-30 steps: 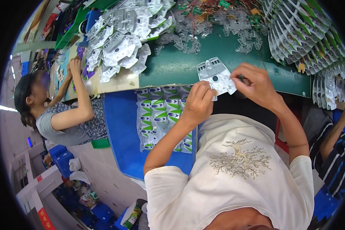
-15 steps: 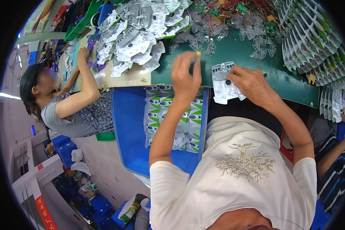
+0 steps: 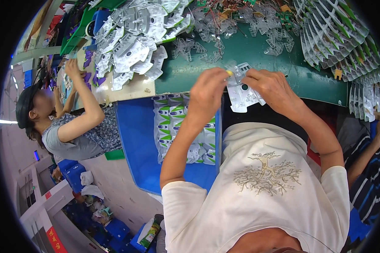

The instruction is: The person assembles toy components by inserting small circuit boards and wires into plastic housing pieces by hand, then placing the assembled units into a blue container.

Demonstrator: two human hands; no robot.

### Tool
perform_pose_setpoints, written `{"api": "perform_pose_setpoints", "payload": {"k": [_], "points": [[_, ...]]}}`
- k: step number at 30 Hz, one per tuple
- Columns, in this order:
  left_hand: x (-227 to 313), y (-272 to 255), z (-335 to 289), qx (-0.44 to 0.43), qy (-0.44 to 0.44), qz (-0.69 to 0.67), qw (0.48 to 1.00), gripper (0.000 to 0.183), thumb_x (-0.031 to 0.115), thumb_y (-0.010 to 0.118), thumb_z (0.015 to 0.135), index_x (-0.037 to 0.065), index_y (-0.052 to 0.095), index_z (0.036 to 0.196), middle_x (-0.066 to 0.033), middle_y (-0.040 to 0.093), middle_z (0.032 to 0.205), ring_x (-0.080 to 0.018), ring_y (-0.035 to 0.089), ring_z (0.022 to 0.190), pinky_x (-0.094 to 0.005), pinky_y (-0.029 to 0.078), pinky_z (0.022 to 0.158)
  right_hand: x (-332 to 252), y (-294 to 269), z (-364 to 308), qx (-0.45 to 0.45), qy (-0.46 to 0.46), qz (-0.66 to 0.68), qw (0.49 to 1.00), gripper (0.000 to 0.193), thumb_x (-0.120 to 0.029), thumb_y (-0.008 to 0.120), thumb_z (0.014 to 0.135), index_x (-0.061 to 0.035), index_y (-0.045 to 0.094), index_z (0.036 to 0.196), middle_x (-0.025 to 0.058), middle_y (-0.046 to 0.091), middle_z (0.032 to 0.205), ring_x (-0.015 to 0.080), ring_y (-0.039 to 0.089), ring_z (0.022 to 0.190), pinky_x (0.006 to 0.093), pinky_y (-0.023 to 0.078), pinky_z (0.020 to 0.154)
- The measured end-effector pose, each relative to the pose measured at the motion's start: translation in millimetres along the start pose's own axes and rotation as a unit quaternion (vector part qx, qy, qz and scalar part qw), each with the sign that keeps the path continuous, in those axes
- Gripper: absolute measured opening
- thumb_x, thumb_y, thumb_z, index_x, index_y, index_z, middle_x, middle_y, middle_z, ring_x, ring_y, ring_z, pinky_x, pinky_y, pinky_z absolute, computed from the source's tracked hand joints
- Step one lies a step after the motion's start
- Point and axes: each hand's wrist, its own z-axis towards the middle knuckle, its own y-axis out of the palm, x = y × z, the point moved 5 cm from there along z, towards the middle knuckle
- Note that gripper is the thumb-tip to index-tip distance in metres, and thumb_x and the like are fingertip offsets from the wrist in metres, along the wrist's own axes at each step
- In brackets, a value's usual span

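Observation:
My right hand point(image 3: 269, 86) grips the upper right edge of a grey-and-white plastic housing shell point(image 3: 243, 92), tilted at the table's front edge. The shell has a round dark hole and small slots along its top. Closed in a pinch, my left hand point(image 3: 207, 90) is at the shell's upper left edge. A small clear plastic piece point(image 3: 231, 65) shows at its fingertips, partly hidden. A yellow bit point(image 3: 229, 73) sits at the same fingertips; whether it is worn or held I cannot tell.
Grey-white shells point(image 3: 131, 55) lie heaped at the left, clear plastic parts point(image 3: 278, 40) with wires and circuit boards at the back. Stacked shells point(image 3: 333, 38) stand at the right. A blue bin point(image 3: 135, 143) holds packed green-and-white pieces. A co-worker point(image 3: 78, 126) sits at the left, another person's arm point(image 3: 369, 156) at the right.
My left hand has come down and right from near the clear parts to the shell, with a clear piece now showing at its fingertips. The shell has tilted slightly in my right hand.

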Motion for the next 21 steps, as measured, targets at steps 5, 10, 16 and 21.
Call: {"api": "perform_pose_setpoints", "payload": {"k": [5,10,16,21], "points": [[10,18,-7,-0.050,0.136,0.077,0.986,0.031,-0.003,0.065,0.072,-0.002,0.066,0.103,-0.0138,0.063,0.105,-0.0318,0.063,0.103,-0.0419,0.052,0.088,5,2,-1,0.030,-0.020,0.018,0.999,0.016,-0.001,0.063,0.074,-0.0029,0.064,0.090,0.0069,0.061,0.089,0.0270,0.065,0.075,0.0377,0.052,0.059],[10,25,-1,-0.079,0.132,0.110,0.982,0.030,-0.007,0.066,0.070,-0.003,0.068,0.100,-0.0128,0.066,0.103,-0.0314,0.066,0.100,-0.0408,0.053,0.086,10,5,-4,0.050,-0.031,0.034,0.998,0.016,0.000,0.063,0.075,-0.0032,0.063,0.091,0.0080,0.063,0.086,0.0273,0.066,0.074,0.0383,0.050,0.056],[13,30,-4,-0.066,0.110,0.154,0.980,0.023,0.006,0.074,0.078,0.002,0.071,0.100,-0.0088,0.069,0.101,-0.0280,0.066,0.099,-0.0387,0.052,0.081,16,5,-1,0.093,0.006,0.080,0.992,0.012,-0.001,0.064,0.080,-0.0034,0.061,0.091,0.0095,0.062,0.076,0.0305,0.065,0.068,0.0405,0.049,0.054],[10,34,-6,-0.055,0.112,0.157,0.980,0.023,0.012,0.070,0.082,0.004,0.071,0.103,-0.0070,0.070,0.101,-0.0289,0.065,0.103,-0.0389,0.048,0.086,18,4,0,0.093,0.010,0.070,0.993,0.009,-0.005,0.066,0.081,-0.0031,0.061,0.089,0.0099,0.062,0.076,0.0313,0.065,0.069,0.0412,0.049,0.055]]}}
